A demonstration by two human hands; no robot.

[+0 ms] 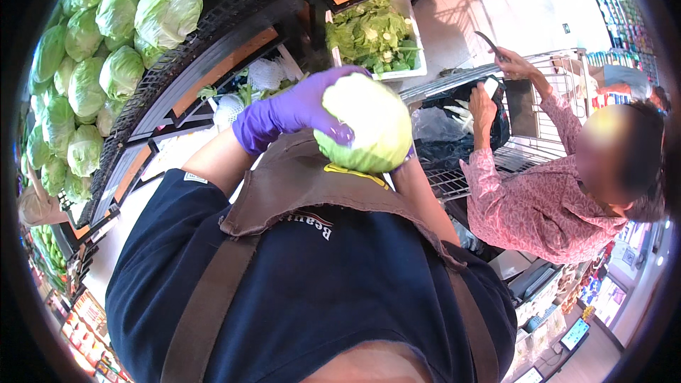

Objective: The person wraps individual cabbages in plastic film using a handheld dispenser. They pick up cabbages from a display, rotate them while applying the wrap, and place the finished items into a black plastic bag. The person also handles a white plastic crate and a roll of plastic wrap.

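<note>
A round pale green cabbage point(372, 125) is held up in front of my chest, its upper side washed out by bright light. My left hand point(300, 106), in a purple glove, grips it from the left, with the thumb lying across the near side. Most of my right hand point(409, 155) is hidden behind the cabbage's lower right side. Only a strip of purple glove shows above the wrist, so its fingers cannot be seen. The top of my brown apron point(298, 186) is just below the cabbage.
Cabbages point(119, 13) are piled in black mesh-sided display crates point(133, 77) at left. A white bin point(420, 58) of leaf trimmings stands ahead. To the right, another person point(537, 197) beside a wire cart point(548, 141) holds a curved knife point(489, 45) and a white piece of produce point(490, 86).
</note>
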